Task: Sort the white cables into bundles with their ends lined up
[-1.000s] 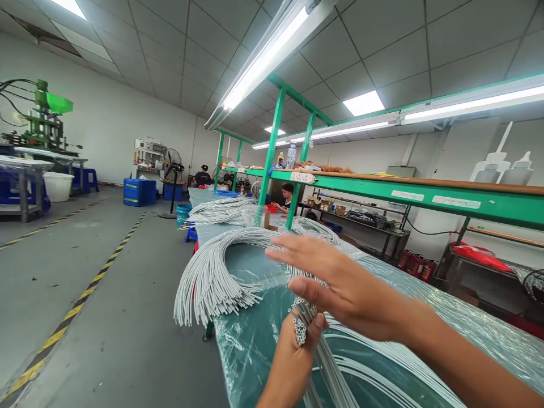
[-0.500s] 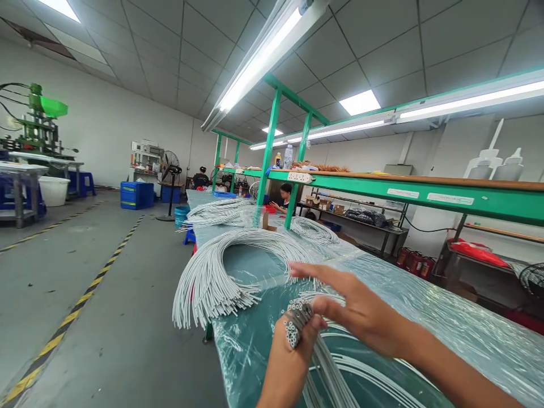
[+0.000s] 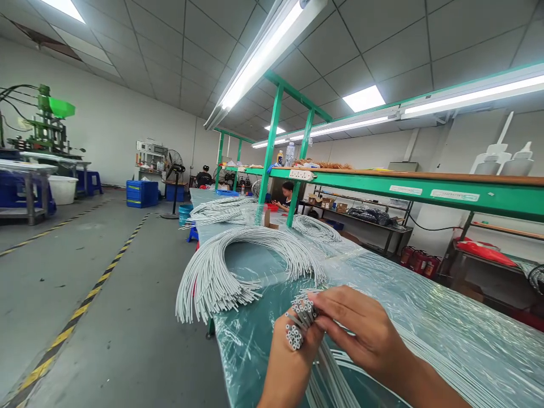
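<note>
My left hand (image 3: 289,365) is closed around a bundle of thin grey-white tubes (image 3: 303,310), whose hollow cut ends point up toward me. The ends fan into two clusters, and the rest of the bundle runs down behind the wrist. My right hand (image 3: 361,323) has its thumb and fingers closed on the right side of the bundle near the tips; what lies inside the pinch is partly hidden. Just beyond the hands, a large coil of white tubes (image 3: 208,277) rests on the plastic-covered table (image 3: 242,351), its cut ends hanging over the left edge.
More white tube coils (image 3: 221,209) lie farther along the table, with another (image 3: 317,228) beyond the green post (image 3: 268,141). A green-edged shelf (image 3: 365,184) crosses above the table. A person (image 3: 285,195) sits on the far side. Floor with striped tape (image 3: 91,289) lies left.
My right hand has come down and its raised, spread fingers have closed onto the tube ends. The left hand keeps its hold on the bundle. The view has shifted slightly.
</note>
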Motion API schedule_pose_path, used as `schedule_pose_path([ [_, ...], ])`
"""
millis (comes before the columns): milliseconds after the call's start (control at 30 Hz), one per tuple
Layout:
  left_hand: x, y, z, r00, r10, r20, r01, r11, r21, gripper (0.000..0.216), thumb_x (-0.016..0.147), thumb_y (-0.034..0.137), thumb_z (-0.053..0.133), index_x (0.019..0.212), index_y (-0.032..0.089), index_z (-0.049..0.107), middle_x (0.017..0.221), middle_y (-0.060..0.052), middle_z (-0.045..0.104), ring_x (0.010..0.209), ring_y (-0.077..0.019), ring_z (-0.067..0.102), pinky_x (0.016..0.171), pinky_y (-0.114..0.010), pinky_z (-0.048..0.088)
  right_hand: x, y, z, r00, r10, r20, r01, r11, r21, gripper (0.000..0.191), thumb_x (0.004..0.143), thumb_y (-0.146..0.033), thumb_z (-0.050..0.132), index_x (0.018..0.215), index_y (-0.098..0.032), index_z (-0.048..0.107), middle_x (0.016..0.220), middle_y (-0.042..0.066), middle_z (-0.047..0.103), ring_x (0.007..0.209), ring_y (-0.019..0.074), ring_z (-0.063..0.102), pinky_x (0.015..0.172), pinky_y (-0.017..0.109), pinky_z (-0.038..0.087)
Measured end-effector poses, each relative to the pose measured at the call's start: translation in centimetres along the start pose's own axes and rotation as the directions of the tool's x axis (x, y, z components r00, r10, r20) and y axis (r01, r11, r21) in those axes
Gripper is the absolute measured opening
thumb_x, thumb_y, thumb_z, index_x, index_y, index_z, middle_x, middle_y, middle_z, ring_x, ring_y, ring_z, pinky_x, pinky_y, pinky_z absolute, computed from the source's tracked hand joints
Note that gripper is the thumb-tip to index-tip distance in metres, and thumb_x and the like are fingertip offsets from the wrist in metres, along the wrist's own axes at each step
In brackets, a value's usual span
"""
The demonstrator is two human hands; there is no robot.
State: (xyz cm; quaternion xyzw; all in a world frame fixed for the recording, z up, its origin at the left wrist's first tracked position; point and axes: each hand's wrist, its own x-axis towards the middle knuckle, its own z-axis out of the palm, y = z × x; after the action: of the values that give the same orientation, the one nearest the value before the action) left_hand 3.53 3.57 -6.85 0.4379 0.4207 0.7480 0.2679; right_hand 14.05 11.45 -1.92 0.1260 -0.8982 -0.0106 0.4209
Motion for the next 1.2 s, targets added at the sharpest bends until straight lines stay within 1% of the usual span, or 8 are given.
schedule_pose_path([
  [167, -0.1, -0.4, 0.1, 0.999, 0.042, 0.029, -0.041, 0.999, -0.018, 0.015, 0.073, 0.032, 0.057, 0.069, 0.017, 0.058, 0.055, 0.004, 0.044, 0.056, -0.0113, 0.04, 0.061, -0.023, 0.041, -0.8, -0.8, 0.4, 0.981, 0.183, -0.073, -0.179, 0.982, 0.055, 0.04, 0.081, -0.014, 0.056, 0.119, -0.022, 0.048, 0.095, 0.004, 0.063, 0.084, 0.0157, 0.059, 0.073, 0.03, 0.051],
  [367, 0.0, -0.6, 0.0, 0.999, -0.015, -0.029, 0.014, 1.0, -0.018, 0.016, 0.071, 0.032, 0.064, 0.075, 0.017, 0.06, 0.072, 0.0, 0.058, 0.057, -0.0088, 0.044, 0.061, -0.021, 0.039, -0.8, -2.1, 0.3, 0.868, 0.469, -0.165, -0.448, 0.881, 0.148, 0.012, 0.08, -0.022, 0.056, 0.091, -0.024, 0.058, 0.086, 0.0, 0.064, 0.08, 0.0145, 0.06, 0.07, 0.023, 0.05],
  [433, -0.1, -0.7, -0.1, 0.998, -0.038, -0.042, 0.035, 0.998, -0.061, 0.02, 0.07, 0.036, 0.066, 0.074, 0.017, 0.058, 0.069, 0.002, 0.057, 0.048, -0.005, 0.037, 0.053, -0.019, 0.035, -1.0, -2.1, 0.1, 0.816, 0.562, -0.135, -0.532, 0.822, 0.203, 0.005, 0.081, -0.026, 0.055, 0.084, -0.024, 0.059, 0.08, -0.001, 0.063, 0.076, 0.0132, 0.06, 0.067, 0.021, 0.049],
  [567, -0.4, -0.9, -0.2, 0.996, -0.085, -0.038, 0.078, 0.982, -0.17, 0.026, 0.07, 0.041, 0.066, 0.074, 0.017, 0.056, 0.061, 0.003, 0.052, 0.042, -0.0021, 0.026, 0.042, -0.017, 0.022, -2.4, -1.5, 0.7, 0.739, 0.671, 0.069, -0.654, 0.689, 0.312, 0.008, 0.081, -0.026, 0.054, 0.087, -0.022, 0.06, 0.083, 0.0, 0.066, 0.08, 0.014, 0.062, 0.074, 0.023, 0.049],
  [667, -0.7, -0.9, 0.0, 0.993, -0.108, -0.047, 0.093, 0.964, -0.248, 0.028, 0.068, 0.042, 0.067, 0.072, 0.016, 0.056, 0.052, 0.006, 0.041, 0.041, -0.002, 0.023, 0.04, -0.016, 0.016, -3.6, -1.0, 1.9, 0.707, 0.696, 0.129, -0.681, 0.619, 0.391, 0.022, 0.078, -0.024, 0.057, 0.1, -0.022, 0.058, 0.094, 0.003, 0.067, 0.087, 0.0164, 0.063, 0.08, 0.026, 0.05],
  [867, -0.8, -0.8, 0.1, 0.987, -0.132, -0.092, 0.098, 0.948, -0.303, 0.03, 0.065, 0.042, 0.07, 0.071, 0.015, 0.058, 0.05, 0.007, 0.037, 0.039, -0.0011, 0.019, 0.038, -0.016, 0.012, -3.8, -0.8, 3.8, 0.68, 0.725, 0.107, -0.666, 0.55, 0.504, 0.013, 0.078, -0.03, 0.06, 0.085, -0.019, 0.063, 0.082, 0.004, 0.067, 0.078, 0.0171, 0.063, 0.072, 0.025, 0.051],
  [1033, -0.9, -0.9, 0.2, 0.976, -0.172, -0.132, 0.11, 0.917, -0.383, 0.027, 0.062, 0.036, 0.074, 0.072, 0.015, 0.06, 0.061, 0.002, 0.055, 0.043, -0.0015, 0.026, 0.041, -0.015, 0.018, -3.6, -1.0, 4.5, 0.73, 0.682, 0.037, -0.622, 0.642, 0.449, 0.014, 0.081, -0.031, 0.056, 0.084, -0.02, 0.064, 0.085, 0.004, 0.065, 0.08, 0.0171, 0.062, 0.073, 0.024, 0.049],
  [1200, -1.1, -1.0, 0.3, 0.966, -0.197, -0.168, 0.119, 0.914, -0.387, 0.027, 0.06, 0.037, 0.075, 0.073, 0.018, 0.062, 0.066, 0.0, 0.059, 0.045, -0.003, 0.035, 0.048, -0.016, 0.033, -3.8, -1.5, 5.2, 0.681, 0.73, 0.053, -0.627, 0.544, 0.558, 0.022, 0.082, -0.037, 0.053, 0.092, -0.018, 0.059, 0.097, 0.007, 0.063, 0.088, 0.0189, 0.061, 0.077, 0.026, 0.05],
])
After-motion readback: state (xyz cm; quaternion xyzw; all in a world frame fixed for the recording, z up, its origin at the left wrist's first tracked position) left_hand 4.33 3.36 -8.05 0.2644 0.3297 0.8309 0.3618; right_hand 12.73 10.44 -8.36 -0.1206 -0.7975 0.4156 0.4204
